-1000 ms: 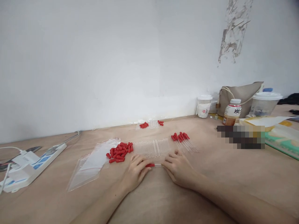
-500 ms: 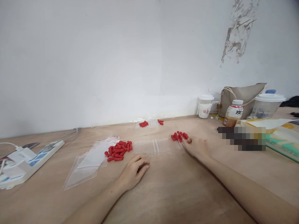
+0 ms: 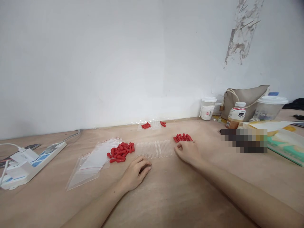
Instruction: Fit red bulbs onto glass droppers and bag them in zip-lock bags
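Note:
My left hand [image 3: 135,173] rests on the table with its fingers loosely bent, thumb apart, holding nothing. It lies just in front of a row of clear thin tubes [image 3: 154,148], close to a pile of red rubber bulbs [image 3: 120,152]. Further right, my right hand [image 3: 188,151] lies over the stems of several droppers with red bulbs [image 3: 182,137]. Those bulbs stick out side by side beyond its fingers. Its thumb and forefinger are a little apart, and I see nothing between them; the other fingertips are hidden.
Clear zip bags [image 3: 91,164] lie left of the pile. By the wall is another bag [image 3: 155,125] with red bulbs on it. A power strip [image 3: 35,166] stands at left. At right are a paper cup [image 3: 208,109], a drink bottle [image 3: 236,115], a grey bag [image 3: 247,99] and a plastic tub [image 3: 270,109].
My right hand has moved left and slightly toward me, over the dropper stems. The red bulbs there now sit in a more even row. My left hand stays in place.

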A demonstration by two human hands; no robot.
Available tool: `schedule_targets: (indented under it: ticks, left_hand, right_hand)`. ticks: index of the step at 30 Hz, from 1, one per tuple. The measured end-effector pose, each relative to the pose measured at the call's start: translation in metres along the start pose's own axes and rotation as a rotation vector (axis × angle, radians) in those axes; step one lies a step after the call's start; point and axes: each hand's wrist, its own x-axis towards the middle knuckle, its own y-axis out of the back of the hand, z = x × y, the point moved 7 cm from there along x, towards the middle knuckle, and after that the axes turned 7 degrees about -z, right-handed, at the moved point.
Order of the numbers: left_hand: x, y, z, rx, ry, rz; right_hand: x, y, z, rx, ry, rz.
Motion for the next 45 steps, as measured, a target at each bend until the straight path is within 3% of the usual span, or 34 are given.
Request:
schedule_targets:
  ticks: [5, 12, 15, 17, 21, 23, 26, 29, 31, 45]
  left_hand:
    - [-0.001, 0.001, 0.0, 0.023, -0.009, -0.002]
    - [-0.005, -0.003, 0.007, 0.128, -0.074, -0.032]
    - [-0.005, -0.004, 0.009, 0.187, -0.07, -0.018]
    - [-0.005, 0.006, 0.005, 0.28, -0.01, 0.076]
    - [-0.015, 0.045, -0.021, 0.524, 0.26, 0.357]
    - [-0.022, 0.062, -0.038, 0.604, 0.388, 0.389]
    - [-0.029, 0.076, -0.06, 0.599, 0.44, 0.259]
    - [-0.032, 0.075, -0.069, 0.533, 0.316, 0.018]
    - [-0.035, 0.077, -0.071, 0.543, 0.274, -0.065]
    - [-0.033, 0.075, -0.074, 0.686, 0.264, -0.071]
  right_hand:
    - [0.03, -0.015, -0.014, -0.073, -0.16, -0.227]
    - [0.054, -0.035, -0.012, -0.059, -0.23, -0.334]
    - [0.05, -0.029, -0.019, -0.074, -0.191, -0.31]
    - [0.043, -0.017, -0.028, -0.092, -0.141, -0.259]
    - [0.011, 0.005, -0.041, -0.13, 0.004, -0.14]
    - [-0.013, 0.011, -0.046, -0.171, 0.179, -0.028]
    - [-0.052, 0.013, -0.048, -0.108, 0.483, 0.141]
    - [-0.073, 0.013, -0.042, 0.019, 0.612, 0.208]
    - [-0.077, 0.014, -0.041, 0.075, 0.638, 0.223]
    - [-0.07, 0.007, -0.039, 0.129, 0.614, 0.127]
